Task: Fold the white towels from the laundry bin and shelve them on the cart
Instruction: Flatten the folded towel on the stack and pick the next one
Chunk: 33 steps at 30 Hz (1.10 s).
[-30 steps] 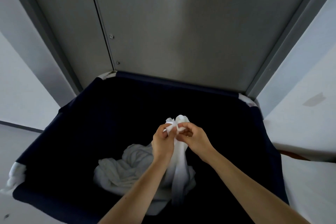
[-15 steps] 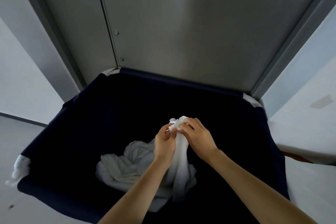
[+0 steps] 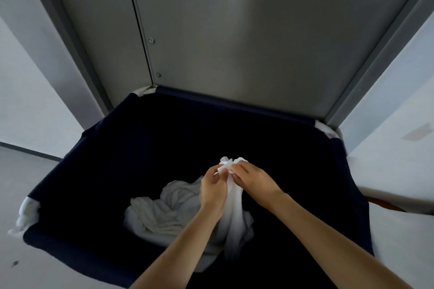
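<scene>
Pinching towel (image 3: 233, 218) corner: left hand (image 3: 215, 189), right hand (image 3: 254, 182); rest hangs below grip into bin (image 3: 94, 148).

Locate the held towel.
Head view, centre-right: the held white towel hangs between the left hand and right hand, both pinching its top, above the towel pile inside the navy laundry bin.

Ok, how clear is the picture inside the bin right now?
Head view: dim; the bin is dark inside, swallowing detail. Head view: the towel pinched by the left hand and right hand blurs at its hanging end, and the wide lens slants the door frame.
</scene>
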Each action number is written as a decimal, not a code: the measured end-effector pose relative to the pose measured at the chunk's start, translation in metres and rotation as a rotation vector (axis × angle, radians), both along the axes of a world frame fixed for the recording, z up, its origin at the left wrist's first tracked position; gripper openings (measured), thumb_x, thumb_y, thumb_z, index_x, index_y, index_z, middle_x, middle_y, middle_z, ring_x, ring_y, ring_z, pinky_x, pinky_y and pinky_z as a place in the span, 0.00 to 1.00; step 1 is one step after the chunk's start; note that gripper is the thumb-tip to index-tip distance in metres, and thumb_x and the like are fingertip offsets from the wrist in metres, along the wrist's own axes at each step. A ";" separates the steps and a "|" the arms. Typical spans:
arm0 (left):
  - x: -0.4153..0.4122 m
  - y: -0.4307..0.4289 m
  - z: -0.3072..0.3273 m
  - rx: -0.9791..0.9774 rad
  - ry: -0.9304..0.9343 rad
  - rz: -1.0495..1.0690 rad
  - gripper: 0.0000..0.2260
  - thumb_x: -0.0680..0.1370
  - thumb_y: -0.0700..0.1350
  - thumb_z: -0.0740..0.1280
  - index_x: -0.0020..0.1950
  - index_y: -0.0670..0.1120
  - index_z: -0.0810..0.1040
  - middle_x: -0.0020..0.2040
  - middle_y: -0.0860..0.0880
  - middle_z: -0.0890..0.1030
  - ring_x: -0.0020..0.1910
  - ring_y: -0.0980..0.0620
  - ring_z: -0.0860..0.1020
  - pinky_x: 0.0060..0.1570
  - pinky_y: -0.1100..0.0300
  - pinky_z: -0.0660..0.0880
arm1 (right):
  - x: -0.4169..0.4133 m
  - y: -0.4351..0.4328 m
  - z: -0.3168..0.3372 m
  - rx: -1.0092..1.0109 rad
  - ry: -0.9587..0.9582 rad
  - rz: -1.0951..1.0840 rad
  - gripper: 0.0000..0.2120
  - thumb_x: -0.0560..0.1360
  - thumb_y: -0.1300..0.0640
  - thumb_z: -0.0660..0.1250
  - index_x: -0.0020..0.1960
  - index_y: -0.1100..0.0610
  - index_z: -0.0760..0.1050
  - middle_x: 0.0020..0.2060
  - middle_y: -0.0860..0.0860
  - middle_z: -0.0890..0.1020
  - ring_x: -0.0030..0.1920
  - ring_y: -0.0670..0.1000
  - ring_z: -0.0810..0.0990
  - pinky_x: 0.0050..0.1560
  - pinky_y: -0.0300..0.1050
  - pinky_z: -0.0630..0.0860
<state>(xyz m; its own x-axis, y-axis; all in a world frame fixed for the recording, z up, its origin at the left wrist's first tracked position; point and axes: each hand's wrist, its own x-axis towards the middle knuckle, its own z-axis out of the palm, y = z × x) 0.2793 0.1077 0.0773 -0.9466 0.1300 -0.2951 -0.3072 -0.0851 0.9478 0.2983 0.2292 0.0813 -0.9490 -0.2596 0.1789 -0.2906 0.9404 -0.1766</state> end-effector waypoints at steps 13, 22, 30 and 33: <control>0.008 0.000 -0.005 -0.045 0.034 0.018 0.05 0.79 0.42 0.63 0.52 0.45 0.78 0.42 0.49 0.81 0.42 0.56 0.79 0.42 0.62 0.75 | 0.008 -0.025 0.011 -0.410 0.014 -0.308 0.12 0.79 0.62 0.60 0.37 0.60 0.72 0.30 0.42 0.66 0.32 0.41 0.65 0.34 0.32 0.63; 0.002 -0.008 0.006 -0.299 0.257 -0.183 0.15 0.75 0.45 0.70 0.58 0.53 0.71 0.43 0.57 0.79 0.42 0.61 0.79 0.40 0.70 0.74 | -0.007 -0.028 0.022 -0.848 -0.136 -0.481 0.11 0.79 0.60 0.61 0.49 0.67 0.77 0.42 0.58 0.77 0.42 0.49 0.75 0.41 0.32 0.70; -0.020 -0.009 0.014 -0.390 0.495 -0.161 0.08 0.76 0.37 0.67 0.54 0.42 0.78 0.41 0.58 0.77 0.39 0.68 0.76 0.37 0.73 0.72 | -0.012 -0.021 0.033 -0.849 -0.101 -0.376 0.02 0.75 0.58 0.68 0.43 0.55 0.76 0.38 0.44 0.75 0.39 0.39 0.75 0.43 0.29 0.70; -0.032 -0.011 0.029 -0.376 0.582 -0.246 0.07 0.76 0.36 0.66 0.51 0.46 0.76 0.41 0.59 0.76 0.40 0.70 0.75 0.38 0.74 0.70 | -0.011 0.002 0.042 -0.848 -0.152 -0.348 0.12 0.71 0.57 0.72 0.52 0.51 0.74 0.48 0.45 0.76 0.48 0.41 0.75 0.48 0.33 0.71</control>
